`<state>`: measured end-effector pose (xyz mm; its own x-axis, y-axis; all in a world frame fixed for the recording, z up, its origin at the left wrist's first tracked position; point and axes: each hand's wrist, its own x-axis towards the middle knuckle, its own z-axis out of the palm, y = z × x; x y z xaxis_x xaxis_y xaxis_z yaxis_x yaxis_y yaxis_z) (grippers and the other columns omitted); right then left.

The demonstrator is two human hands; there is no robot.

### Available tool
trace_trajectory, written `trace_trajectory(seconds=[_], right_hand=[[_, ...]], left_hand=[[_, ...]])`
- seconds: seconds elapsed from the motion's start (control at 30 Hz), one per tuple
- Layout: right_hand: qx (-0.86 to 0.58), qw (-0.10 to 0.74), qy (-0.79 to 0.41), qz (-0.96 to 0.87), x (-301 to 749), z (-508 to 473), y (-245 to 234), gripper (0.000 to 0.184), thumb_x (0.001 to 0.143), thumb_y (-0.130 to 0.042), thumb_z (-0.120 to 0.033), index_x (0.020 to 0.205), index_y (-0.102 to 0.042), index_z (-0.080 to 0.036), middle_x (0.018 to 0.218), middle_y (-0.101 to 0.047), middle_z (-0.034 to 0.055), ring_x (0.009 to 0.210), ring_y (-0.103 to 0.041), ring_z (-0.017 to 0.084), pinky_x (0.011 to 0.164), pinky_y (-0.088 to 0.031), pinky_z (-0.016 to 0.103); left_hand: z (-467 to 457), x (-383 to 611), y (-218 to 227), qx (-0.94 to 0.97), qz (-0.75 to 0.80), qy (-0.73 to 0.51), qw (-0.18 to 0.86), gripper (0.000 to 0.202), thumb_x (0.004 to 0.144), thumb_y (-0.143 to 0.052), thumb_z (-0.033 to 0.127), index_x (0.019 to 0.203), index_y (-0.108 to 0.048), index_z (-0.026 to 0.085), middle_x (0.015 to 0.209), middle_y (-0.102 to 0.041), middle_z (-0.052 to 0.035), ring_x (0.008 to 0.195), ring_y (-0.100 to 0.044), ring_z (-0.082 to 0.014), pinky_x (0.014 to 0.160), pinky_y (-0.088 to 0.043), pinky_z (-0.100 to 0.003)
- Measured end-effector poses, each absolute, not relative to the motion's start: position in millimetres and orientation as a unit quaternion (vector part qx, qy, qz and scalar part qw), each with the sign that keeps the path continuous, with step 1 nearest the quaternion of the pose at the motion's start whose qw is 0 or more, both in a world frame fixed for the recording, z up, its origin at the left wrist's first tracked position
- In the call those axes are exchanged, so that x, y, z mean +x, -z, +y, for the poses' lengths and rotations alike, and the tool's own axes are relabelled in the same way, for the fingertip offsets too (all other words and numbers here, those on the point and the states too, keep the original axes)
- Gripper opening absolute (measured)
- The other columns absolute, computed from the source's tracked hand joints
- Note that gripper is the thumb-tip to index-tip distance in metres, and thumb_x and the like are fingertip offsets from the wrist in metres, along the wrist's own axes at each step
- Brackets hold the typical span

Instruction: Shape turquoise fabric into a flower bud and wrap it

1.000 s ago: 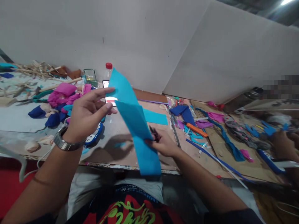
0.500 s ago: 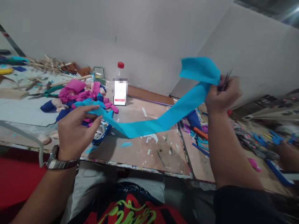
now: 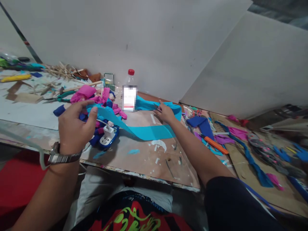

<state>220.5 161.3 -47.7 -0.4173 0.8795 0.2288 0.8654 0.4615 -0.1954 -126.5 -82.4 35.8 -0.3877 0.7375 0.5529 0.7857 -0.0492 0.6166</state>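
My left hand (image 3: 75, 126) pinches one end of a long, bright blue strip (image 3: 154, 132) of thin, cloth-like material between thumb and fingers. The strip sags across the table, curves round at the right and runs back behind the phone. Over its far stretch is my right hand (image 3: 165, 113), closed around a thin dark pointed tool (image 3: 156, 105) whose kind I cannot make out. Whether the right fingers also grip the strip is hidden. A phone (image 3: 129, 98) leans upright against a red-capped bottle (image 3: 131, 75) between the hands.
Pink, dark blue and light blue bundles (image 3: 84, 93) lie beside my left hand, near a power strip (image 3: 108, 138) with a plug. Green-handled pliers (image 3: 64, 96) and sticks are further left. An orange cutter (image 3: 215, 145) and coloured scraps lie right. A wall (image 3: 154, 41) stands behind.
My right hand has come down and inward from the raised right side to the table near the phone. The strip's far part now lies along the back; my left hand still pinches its end.
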Motion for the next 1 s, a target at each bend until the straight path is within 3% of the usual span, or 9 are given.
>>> trace_trajectory(seconds=[0.2,0.3,0.4,0.47,0.53,0.67,0.77,0.87,1.0], right_hand=[[-0.494,0.166,-0.018,-0.853,216.7,157.4,53.8,0.018,0.094,-0.059,-0.032,0.096,-0.065,-0.015,0.156,-0.048,0.0190,0.133,-0.054,0.033,0.105,-0.048,0.044],[-0.495,0.178,-0.007,-0.851,211.6,149.5,50.9,0.014,0.094,-0.055,-0.025,0.100,-0.064,-0.016,0.159,-0.043,0.0171,0.127,-0.058,0.032,0.099,-0.051,0.043],[-0.438,0.171,0.023,-0.882,206.5,127.0,45.3,0.015,0.094,-0.054,-0.024,0.104,-0.064,-0.018,0.160,-0.042,0.0130,0.116,-0.063,0.030,0.084,-0.054,0.038],[-0.396,0.147,0.032,-0.906,205.0,106.6,43.3,0.015,0.096,-0.051,-0.023,0.103,-0.064,-0.020,0.160,-0.042,0.0103,0.106,-0.066,0.026,0.076,-0.052,0.034],[-0.366,0.133,0.030,-0.921,206.0,88.0,43.7,0.017,0.099,-0.049,-0.025,0.103,-0.065,-0.020,0.157,-0.046,0.0096,0.101,-0.067,0.024,0.072,-0.049,0.032],[-0.399,0.094,-0.005,-0.912,216.4,74.6,45.7,0.020,0.100,-0.049,-0.029,0.108,-0.066,-0.022,0.122,-0.069,0.0096,0.092,-0.066,0.023,0.072,-0.046,0.030],[-0.476,0.111,-0.011,-0.872,232.9,85.1,41.5,0.022,0.100,-0.050,-0.031,0.108,-0.066,-0.020,0.105,-0.074,0.0096,0.092,-0.067,0.025,0.074,-0.046,0.031],[-0.523,0.142,0.015,-0.841,256.1,99.1,33.3,0.038,0.103,-0.044,-0.041,0.124,-0.061,-0.014,0.115,-0.072,0.0167,0.101,-0.067,0.029,0.082,-0.048,0.036],[-0.581,0.090,0.092,-0.804,287.9,110.5,26.3,0.058,0.091,-0.065,-0.048,0.139,-0.056,-0.016,0.129,-0.067,0.0184,0.115,-0.063,0.034,0.088,-0.049,0.038]], left_hand=[[-70.1,-145.1,-26.2,-0.503,-0.730,0.463,0.008,0.064,0.093,-0.054,0.057,0.143,-0.058,0.018,0.135,-0.067,-0.0134,0.109,-0.071,-0.0357,0.090,-0.055,-0.049],[-67.3,-149.4,-25.0,-0.537,-0.714,0.449,-0.020,0.071,0.092,-0.052,0.065,0.150,-0.049,0.023,0.150,-0.057,-0.0083,0.136,-0.054,-0.0414,0.104,-0.048,-0.054],[-69.1,-149.7,-25.8,-0.542,-0.699,0.465,0.043,0.077,0.092,-0.045,0.071,0.152,-0.044,0.022,0.163,-0.041,-0.0081,0.151,-0.031,-0.0445,0.122,-0.030,-0.063],[-72.9,-146.4,-26.3,-0.544,-0.695,0.464,0.078,0.081,0.092,-0.047,0.070,0.155,-0.036,0.020,0.171,-0.023,-0.0074,0.156,-0.011,-0.0470,0.123,-0.019,-0.070],[-77.8,-137.9,-26.4,-0.552,-0.690,0.455,0.109,0.079,0.094,-0.050,0.065,0.156,-0.034,0.017,0.173,-0.010,-0.0093,0.156,-0.004,-0.0483,0.122,-0.013,-0.074],[-87.8,-97.8,-23.8,-0.595,-0.638,0.460,0.165,0.057,0.091,-0.063,0.046,0.138,-0.054,0.015,0.165,-0.031,-0.0164,0.155,-0.020,-0.0436,0.125,-0.018,-0.068],[-93.2,-52.7,-15.7,-0.721,-0.573,0.382,0.069,0.039,0.096,-0.056,0.038,0.131,-0.058,0.020,0.152,-0.049,-0.0129,0.148,-0.038,-0.0350,0.121,-0.033,-0.059],[-92.1,-11.6,-2.3,-0.825,-0.503,0.259,-0.023,0.043,0.100,-0.050,0.040,0.135,-0.057,0.016,0.150,-0.053,-0.0154,0.142,-0.046,-0.0326,0.117,-0.041,-0.052],[-78.2,22.0,13.1,-0.858,-0.498,0.115,-0.060,0.053,0.095,-0.057,0.050,0.135,-0.058,0.014,0.161,-0.041,-0.0204,0.148,-0.038,-0.0421,0.109,-0.045,-0.058]])
